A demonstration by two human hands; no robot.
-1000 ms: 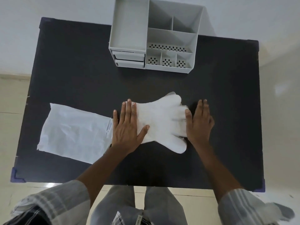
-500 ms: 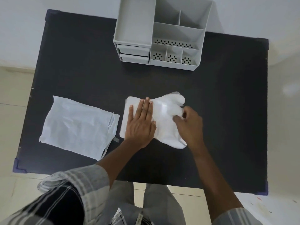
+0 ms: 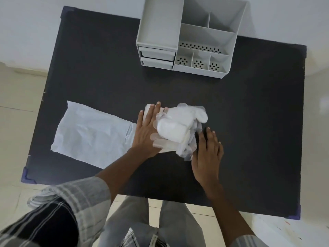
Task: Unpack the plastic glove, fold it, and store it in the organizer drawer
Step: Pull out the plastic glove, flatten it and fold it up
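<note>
The translucent white plastic glove (image 3: 175, 130) lies mid-table, its finger end folded back leftward over the palm part. My left hand (image 3: 146, 132) lies flat on the glove's cuff end, fingers spread, and the folded glove fingers rest over its thumb side. Just right of the glove, my right hand (image 3: 207, 152) is flat on the table, fingertips touching the glove's right edge. The grey organizer (image 3: 160, 24) stands at the table's far edge. Its upper drawer (image 3: 157, 54) and lower drawer (image 3: 157, 63), both closed, face me.
The empty white wrapper (image 3: 92, 136) lies flat to the left of my left hand. The black table (image 3: 249, 122) has purple corner guards. The organizer's open compartments sit to the right of the drawers. My legs and pale floor show below the near edge.
The glove lay flat with its fingers to the right. My right hand has flipped the finger end over to the left onto the palm part. My left hand stayed pressed on the cuff.
</note>
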